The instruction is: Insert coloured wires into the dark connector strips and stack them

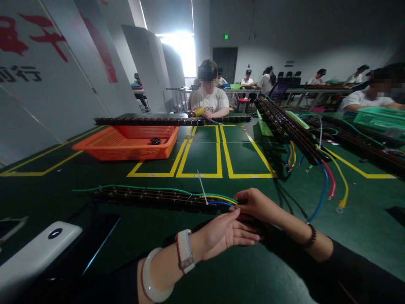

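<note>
1. On the wall panel (76, 80), upper left of the frame, large red characters (44, 33) run above smaller dark characters (23, 74), the last reading "行".
2. A lit green sign (226, 37) hangs at top centre, too small to read; so are the pale labels (198, 175) along the yellow tape outlines mid-frame.
3. The orange basket (126, 153), left of centre, holds a small black object (155, 141) toward its right end.
4. A green basket (379, 118) sits at the right edge; its contents cannot be made out. A light green basket (264, 125) shows beside the stacked dark strips (287, 124), right of centre.
5. The task's thing, a dark strip (148, 200), lies left of centre on the green table (202, 154), its green, yellow and blue wires (221, 198) running right. A white cable tie (203, 190) sticks up near its right end.
6. The right hand (256, 204), lower centre, holds the wire ends between narrowed fingers, its fingertips partly hidden.
7. The left hand (226, 232), just below, is spread wide, palm up, thumb near the wire ends; whether it touches them, I cannot tell.
</note>
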